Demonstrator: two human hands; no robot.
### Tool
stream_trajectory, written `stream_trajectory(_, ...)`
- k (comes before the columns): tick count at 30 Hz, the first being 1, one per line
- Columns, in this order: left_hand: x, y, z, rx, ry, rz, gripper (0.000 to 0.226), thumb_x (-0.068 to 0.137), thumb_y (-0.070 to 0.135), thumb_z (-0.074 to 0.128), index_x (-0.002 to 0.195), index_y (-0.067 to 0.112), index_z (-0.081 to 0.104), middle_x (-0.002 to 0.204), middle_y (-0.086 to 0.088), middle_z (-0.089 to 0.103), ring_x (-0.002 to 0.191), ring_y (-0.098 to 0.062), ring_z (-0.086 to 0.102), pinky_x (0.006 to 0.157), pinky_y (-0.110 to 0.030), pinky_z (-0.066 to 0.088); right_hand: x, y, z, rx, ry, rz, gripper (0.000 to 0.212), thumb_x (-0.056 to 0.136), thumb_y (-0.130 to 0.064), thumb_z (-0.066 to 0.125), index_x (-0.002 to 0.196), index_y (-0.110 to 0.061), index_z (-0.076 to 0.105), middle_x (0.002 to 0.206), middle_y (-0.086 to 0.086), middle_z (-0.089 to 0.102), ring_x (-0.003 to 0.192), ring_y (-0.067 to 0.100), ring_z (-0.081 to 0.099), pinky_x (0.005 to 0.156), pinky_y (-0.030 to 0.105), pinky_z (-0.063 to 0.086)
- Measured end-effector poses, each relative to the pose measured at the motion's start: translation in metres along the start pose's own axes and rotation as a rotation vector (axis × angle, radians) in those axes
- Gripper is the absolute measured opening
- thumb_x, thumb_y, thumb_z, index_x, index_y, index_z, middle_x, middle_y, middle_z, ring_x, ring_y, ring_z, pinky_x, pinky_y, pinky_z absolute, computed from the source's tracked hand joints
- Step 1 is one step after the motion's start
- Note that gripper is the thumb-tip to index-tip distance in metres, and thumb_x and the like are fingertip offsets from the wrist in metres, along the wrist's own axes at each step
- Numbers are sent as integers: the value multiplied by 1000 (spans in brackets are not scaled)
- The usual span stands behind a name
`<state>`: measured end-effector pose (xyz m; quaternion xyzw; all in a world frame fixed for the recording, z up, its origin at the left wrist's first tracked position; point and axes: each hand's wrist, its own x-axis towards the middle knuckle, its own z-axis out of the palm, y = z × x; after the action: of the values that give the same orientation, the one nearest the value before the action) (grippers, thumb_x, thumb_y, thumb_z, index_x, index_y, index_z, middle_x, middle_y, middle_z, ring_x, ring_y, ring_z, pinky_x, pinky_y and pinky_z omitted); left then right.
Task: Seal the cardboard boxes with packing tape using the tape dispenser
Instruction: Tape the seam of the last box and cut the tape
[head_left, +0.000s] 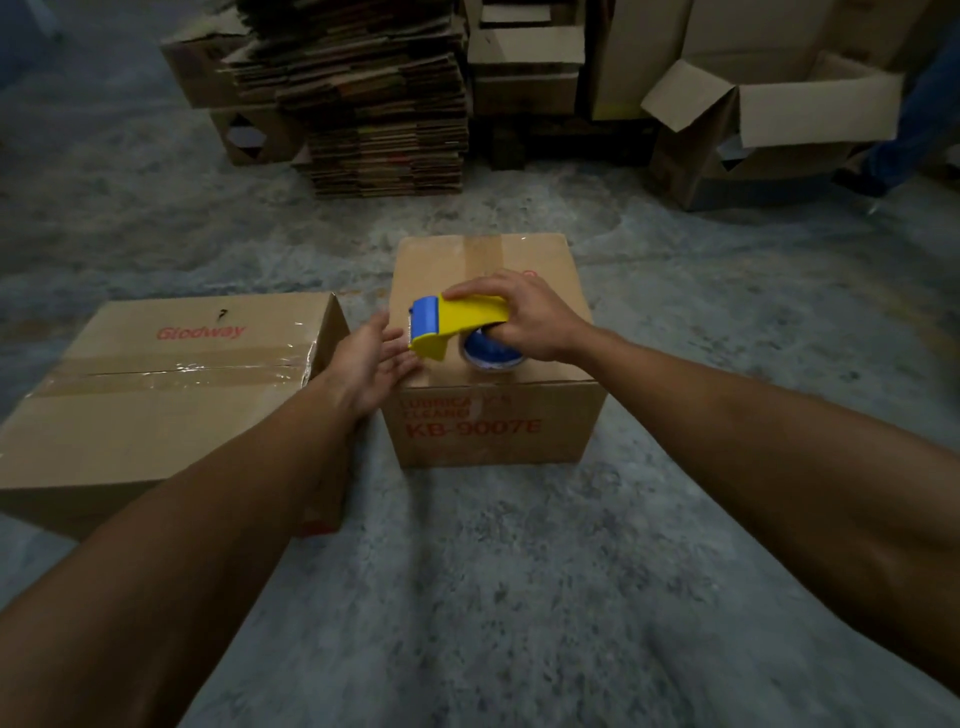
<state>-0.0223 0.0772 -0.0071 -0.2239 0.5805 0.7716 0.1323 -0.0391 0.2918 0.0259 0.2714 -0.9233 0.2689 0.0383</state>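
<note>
Our right hand (524, 317) has its fingers curled tight around the yellow tape dispenser (457, 325), thumb lying along its top, the blue tape roll (491, 353) showing just beneath the palm. The dispenser sits over the top of the small box (493, 431), the one printed KB-9007E, its blue front end pointing left near that box's left edge. Our left hand (374, 364) is spread open, gripping nothing, fingertips just beside the dispenser's front, at the box's left edge. A tape strip (483, 254) already runs along the far part of this lid. Left of us lies a bigger taped box (156, 384) marked Glodway. Flattened cardboard (384, 114) is stacked beyond.
</note>
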Motion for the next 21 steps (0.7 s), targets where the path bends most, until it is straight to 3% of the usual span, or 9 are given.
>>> stream_trajectory(3, -10, 5, -1, -126, -124, -98, 50, 97, 45, 47, 126, 5, 54, 115, -15, 64, 97, -24, 66, 67, -32, 59, -2, -4, -3, 58, 31, -32, 63, 73, -10, 62, 131, -34, 58, 113, 4, 63, 102, 17, 54, 79, 26, 35)
stream_trajectory(6, -16, 7, 5, -199, -201, -105, 44, 96, 42, 51, 122, 7, 59, 115, -17, 64, 98, -27, 66, 74, -34, 61, -3, -7, -6, 83, 42, -44, 64, 73, -10, 62, 132, -34, 57, 108, 5, 62, 98, 16, 53, 79, 29, 39)
stream_trajectory(9, -16, 9, 12, -255, -166, -46, 36, 97, 36, 53, 119, 7, 59, 108, -14, 64, 93, -21, 65, 72, -29, 59, -3, -9, -9, 98, 72, -51, 64, 73, -7, 64, 131, -33, 57, 107, -3, 58, 97, 13, 50, 79, 28, 39)
stream_trajectory(11, -16, 11, 16, -284, -144, -18, 37, 98, 30, 53, 126, 6, 57, 103, -12, 65, 89, -19, 65, 69, -27, 60, -3, -9, -10, 106, 85, -34, 65, 74, -6, 64, 132, -34, 57, 108, -4, 57, 99, 12, 50, 80, 28, 39)
stream_trajectory(15, -17, 11, 18, -284, -153, -48, 37, 97, 27, 55, 125, 4, 58, 111, -16, 66, 92, -21, 67, 64, -27, 60, -1, -7, -9, 93, 119, -27, 66, 72, -12, 63, 132, -39, 55, 113, 0, 60, 102, 16, 53, 86, 35, 44)
stream_trajectory(18, -21, 10, 16, -247, -196, -99, 36, 94, 33, 59, 114, 3, 62, 108, -18, 69, 94, -23, 69, 69, -29, 61, -1, -6, -12, 86, 148, -19, 65, 73, -10, 63, 132, -37, 56, 108, -6, 56, 99, 12, 51, 83, 27, 39)
stream_trajectory(21, -22, 13, 16, -271, -175, -62, 28, 95, 24, 58, 113, 3, 59, 98, -14, 69, 86, -21, 69, 66, -27, 60, -2, -5, -15, 79, 161, -23, 65, 74, -6, 64, 132, -34, 56, 102, -9, 50, 94, 10, 47, 75, 16, 33)
